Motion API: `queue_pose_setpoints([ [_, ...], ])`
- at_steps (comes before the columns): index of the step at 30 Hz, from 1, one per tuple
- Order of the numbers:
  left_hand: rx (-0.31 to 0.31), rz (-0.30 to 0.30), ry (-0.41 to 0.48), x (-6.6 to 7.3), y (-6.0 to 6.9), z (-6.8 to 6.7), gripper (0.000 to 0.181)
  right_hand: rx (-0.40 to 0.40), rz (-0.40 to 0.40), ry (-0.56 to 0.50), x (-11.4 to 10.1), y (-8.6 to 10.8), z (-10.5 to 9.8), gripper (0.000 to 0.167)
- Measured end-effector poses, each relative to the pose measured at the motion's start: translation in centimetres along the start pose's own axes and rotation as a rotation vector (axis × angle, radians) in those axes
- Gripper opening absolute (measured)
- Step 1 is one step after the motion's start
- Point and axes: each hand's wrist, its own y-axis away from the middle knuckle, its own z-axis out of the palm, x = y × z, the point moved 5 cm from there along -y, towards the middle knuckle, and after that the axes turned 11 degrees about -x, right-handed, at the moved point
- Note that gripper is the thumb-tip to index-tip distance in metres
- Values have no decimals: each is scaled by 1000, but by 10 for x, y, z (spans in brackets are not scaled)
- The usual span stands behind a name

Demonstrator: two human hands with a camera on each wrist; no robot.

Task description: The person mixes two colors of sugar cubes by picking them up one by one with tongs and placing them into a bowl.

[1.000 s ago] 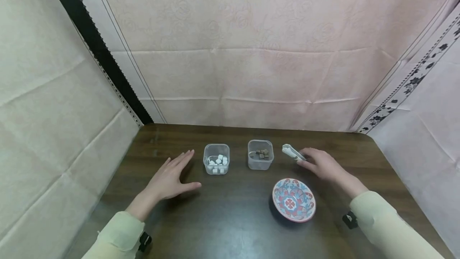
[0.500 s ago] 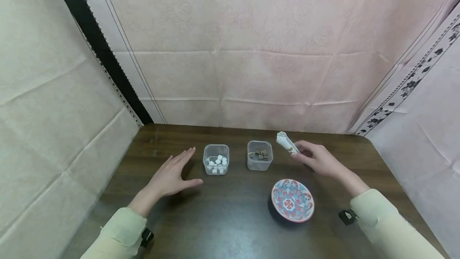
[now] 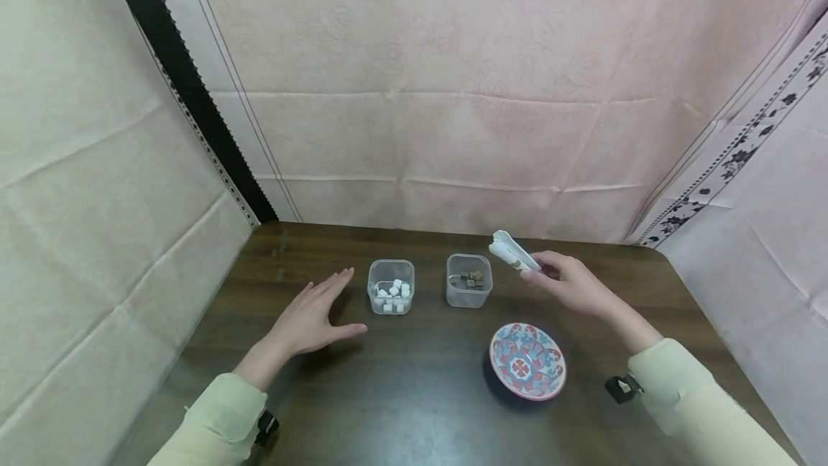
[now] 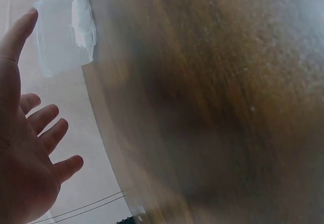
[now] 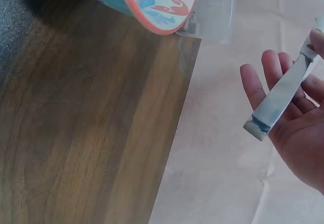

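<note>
In the head view my right hand [image 3: 572,286] holds small tongs [image 3: 513,251] between thumb and fingers, their pale tips pointing up and left. The right wrist view shows the tongs' bent metal end [image 5: 276,105] lying across the palm. Just left of the tips stands a clear plastic tub [image 3: 468,298] holding several brown cubes [image 3: 473,279]. My left hand [image 3: 300,326] spreads its fingers over the table, holding nothing. Beside it is another clear tub [image 3: 391,268] with several white cubes [image 3: 396,289]. A patterned bowl [image 3: 527,362] sits below the right hand.
The dark wooden table [image 3: 414,416] has its far edge against a pale cloth [image 3: 414,135]. Cloth also hangs along the left and right sides. A black band [image 3: 194,85] runs down the left corner.
My right hand has moved up and slightly left with the tongs, lifting their tips higher and nearer the brown-cube tub. The left hand has barely moved. Tubs and bowl stay in place.
</note>
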Motion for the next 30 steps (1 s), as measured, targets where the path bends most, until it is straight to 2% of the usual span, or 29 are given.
queue_pose_setpoints([
  [9, -4, 6, 0, -2, 1, 0, 109, -75, -13, -162, -5, -3, -1, 28],
  [15, -5, 8, 3, -3, 3, 0, 109, -128, 35, -346, -7, -6, 0, 32],
  [17, -5, 6, 5, -3, 3, 0, 108, -145, 53, -378, -7, -7, 0, 34],
  [23, -3, 5, 3, -3, 2, 0, 107, -173, 78, -378, -9, -9, 0, 38],
  [30, -4, 6, 5, -1, 1, 1, 107, -203, 73, -355, -13, -12, 1, 35],
])
